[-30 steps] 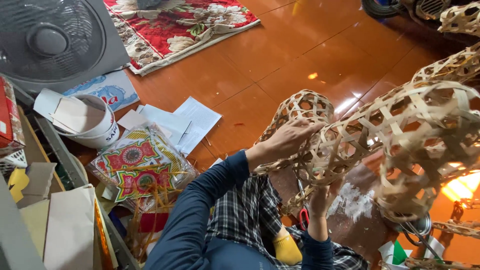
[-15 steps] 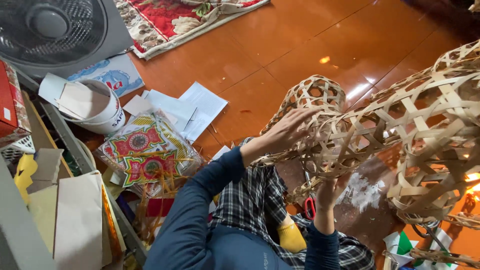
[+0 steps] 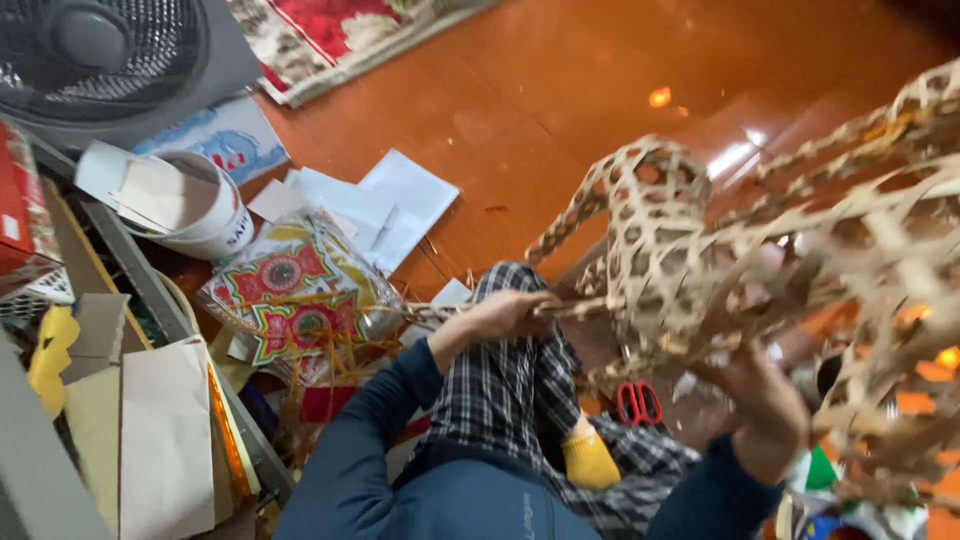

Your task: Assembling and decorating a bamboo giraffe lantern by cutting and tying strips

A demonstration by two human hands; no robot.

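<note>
My left hand (image 3: 505, 315) is closing around a thin bamboo strip (image 3: 575, 307) running into the woven frame (image 3: 660, 250). My right hand (image 3: 765, 395) is pressing up under that frame, blurred; I cannot tell how far it is curling. The frame is hanging just above both hands, over my checked lap. Red scissors (image 3: 638, 402) are lying beneath. A red, yellow and green printed packet (image 3: 295, 295) is lying left, beside a white tub (image 3: 195, 205).

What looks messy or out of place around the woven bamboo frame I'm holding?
Loose white paper sheets lie scattered on the orange wooden floor, and red-handled scissors lie on the floor under the open-weave bamboo frame. A thin strip pulled by the left hand sticks out sideways. The right hand supports the frame from below.
</note>
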